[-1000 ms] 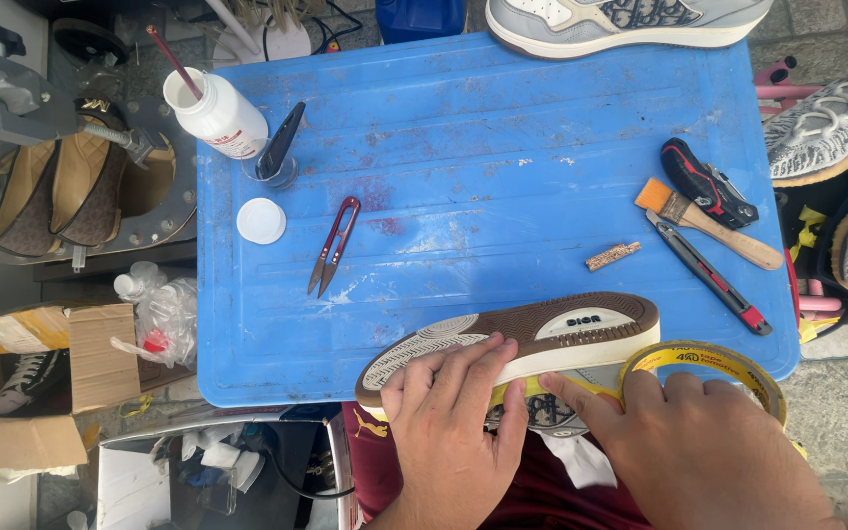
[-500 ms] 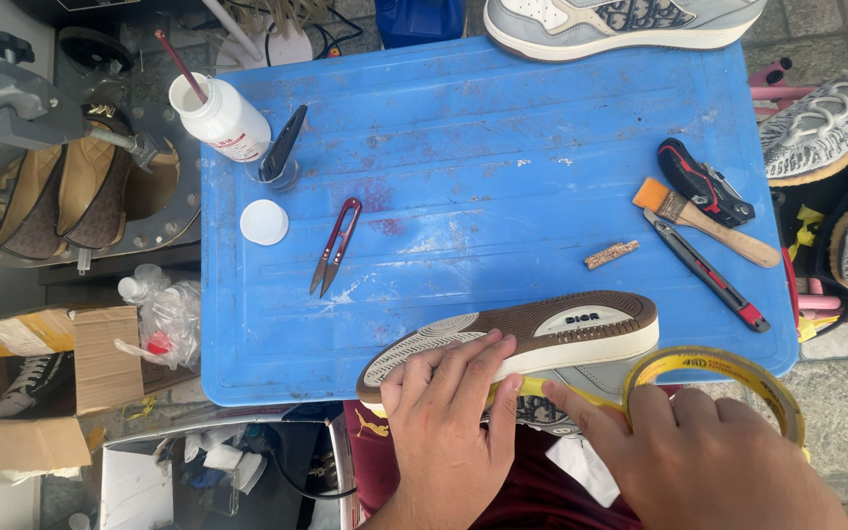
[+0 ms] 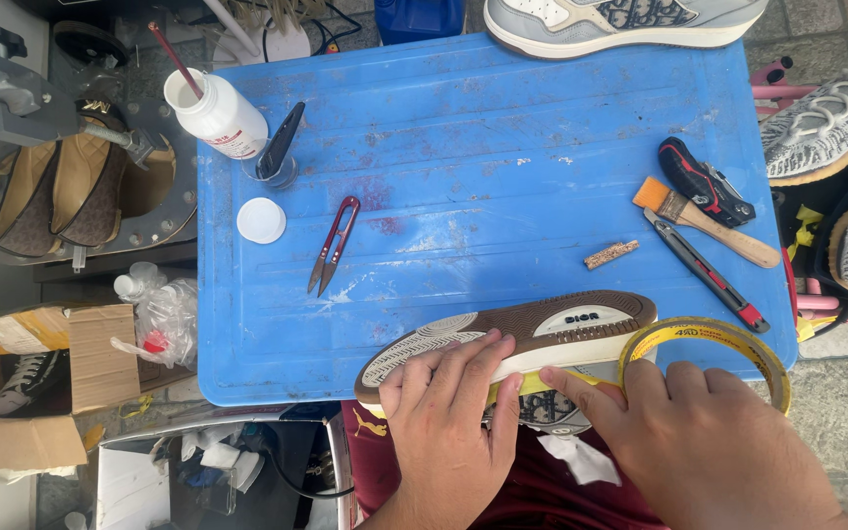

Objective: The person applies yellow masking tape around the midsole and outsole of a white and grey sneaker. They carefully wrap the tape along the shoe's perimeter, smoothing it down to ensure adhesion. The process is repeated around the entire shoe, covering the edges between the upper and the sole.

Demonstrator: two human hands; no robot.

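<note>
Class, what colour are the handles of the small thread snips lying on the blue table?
Dark red; the thread snips show best in the head view.

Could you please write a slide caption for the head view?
Left hand steadies an upturned sneaker while right hand presses yellow tape along its sole edge.
</note>
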